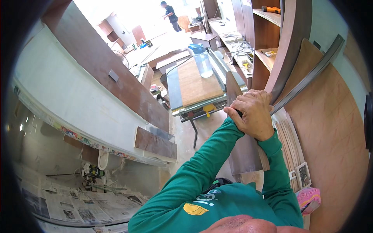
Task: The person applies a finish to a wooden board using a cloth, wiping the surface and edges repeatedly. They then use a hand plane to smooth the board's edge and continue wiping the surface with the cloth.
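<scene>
My two hands are together in front of my chest, both sleeves green. My right hand (254,118) is closed, its thumb lying toward the left cuff. My left hand is mostly hidden behind it, and its fingers cannot be told apart. A small black piece shows at the left cuff, its kind unclear. Below and beyond the hands runs a brown board (244,157), which the forearms partly cover. Right beside my hands is the lower end of a long grey strip (311,75) that slants up to the right; whether I touch it is hidden.
Ahead stands a table saw (176,112) with a wooden sheet and a blue-lidded water bottle (203,64). Open shelving (267,37) rises at right, near a leaning plywood sheet (326,128). A long white panel (74,85) lines the left. Another person (170,16) stands far back.
</scene>
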Demonstrator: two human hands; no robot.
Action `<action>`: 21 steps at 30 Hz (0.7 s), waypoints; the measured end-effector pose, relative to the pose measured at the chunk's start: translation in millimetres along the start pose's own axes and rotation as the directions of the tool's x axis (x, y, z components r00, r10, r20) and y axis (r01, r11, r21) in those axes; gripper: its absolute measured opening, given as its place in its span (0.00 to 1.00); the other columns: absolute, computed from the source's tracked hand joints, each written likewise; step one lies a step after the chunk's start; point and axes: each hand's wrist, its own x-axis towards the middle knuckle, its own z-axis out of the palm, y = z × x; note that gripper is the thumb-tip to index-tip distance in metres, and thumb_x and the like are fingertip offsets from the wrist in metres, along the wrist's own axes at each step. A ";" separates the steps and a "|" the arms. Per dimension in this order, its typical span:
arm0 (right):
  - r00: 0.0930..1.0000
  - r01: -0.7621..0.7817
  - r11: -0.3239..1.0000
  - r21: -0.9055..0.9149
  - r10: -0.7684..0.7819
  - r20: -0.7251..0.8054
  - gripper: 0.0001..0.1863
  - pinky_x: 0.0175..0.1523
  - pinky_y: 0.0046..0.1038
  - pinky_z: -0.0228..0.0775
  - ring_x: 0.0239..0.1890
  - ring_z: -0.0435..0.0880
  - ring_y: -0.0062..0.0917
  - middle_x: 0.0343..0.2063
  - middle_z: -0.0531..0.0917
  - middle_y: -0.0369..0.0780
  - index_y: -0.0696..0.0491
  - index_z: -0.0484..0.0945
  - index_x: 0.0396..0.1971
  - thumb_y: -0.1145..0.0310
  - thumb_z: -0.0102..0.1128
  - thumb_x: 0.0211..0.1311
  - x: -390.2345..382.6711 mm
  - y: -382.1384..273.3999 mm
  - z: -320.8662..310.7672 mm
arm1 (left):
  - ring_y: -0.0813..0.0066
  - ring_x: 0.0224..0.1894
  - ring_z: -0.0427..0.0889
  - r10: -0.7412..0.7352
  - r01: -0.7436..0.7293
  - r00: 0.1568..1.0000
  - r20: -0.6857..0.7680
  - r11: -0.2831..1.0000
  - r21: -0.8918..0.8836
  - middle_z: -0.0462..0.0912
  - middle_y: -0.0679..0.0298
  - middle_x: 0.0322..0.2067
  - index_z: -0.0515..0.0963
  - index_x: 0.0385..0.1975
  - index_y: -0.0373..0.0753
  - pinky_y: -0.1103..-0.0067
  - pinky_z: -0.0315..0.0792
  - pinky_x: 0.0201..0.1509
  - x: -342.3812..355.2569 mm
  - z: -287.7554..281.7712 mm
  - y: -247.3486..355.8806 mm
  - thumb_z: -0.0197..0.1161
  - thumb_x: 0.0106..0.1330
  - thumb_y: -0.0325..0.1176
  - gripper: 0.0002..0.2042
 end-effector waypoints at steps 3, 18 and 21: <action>1.000 -0.001 1.000 -0.012 0.001 0.006 0.17 0.59 0.45 0.66 0.41 0.85 0.41 0.30 0.89 0.42 0.54 0.89 0.28 0.55 0.69 0.67 0.0 -1.0 -1.0 | 0.61 0.47 0.77 0.000 0.000 1.000 -0.006 1.000 -0.013 0.73 0.58 0.38 0.73 0.46 0.41 0.67 0.71 0.57 0.0 -0.4 -1.0 0.69 0.69 0.52 0.22; 1.000 -0.016 0.999 0.052 0.016 0.003 0.17 0.60 0.44 0.65 0.43 0.84 0.41 0.31 0.89 0.42 0.53 0.89 0.28 0.54 0.69 0.66 -2.6 5.2 5.3 | 0.61 0.53 0.80 -0.031 0.031 1.000 0.006 0.993 -0.112 0.78 0.59 0.44 0.76 0.54 0.41 0.68 0.72 0.61 -1.7 5.5 -4.2 0.70 0.67 0.52 0.24; 1.000 -0.010 0.998 0.054 0.008 0.021 0.16 0.61 0.44 0.68 0.43 0.85 0.41 0.33 0.89 0.43 0.55 0.89 0.29 0.56 0.68 0.67 -0.2 -1.5 0.3 | 0.60 0.53 0.79 -0.073 0.078 0.996 0.060 0.993 -0.085 0.78 0.58 0.43 0.76 0.50 0.40 0.66 0.72 0.61 0.7 3.2 -5.4 0.69 0.67 0.49 0.22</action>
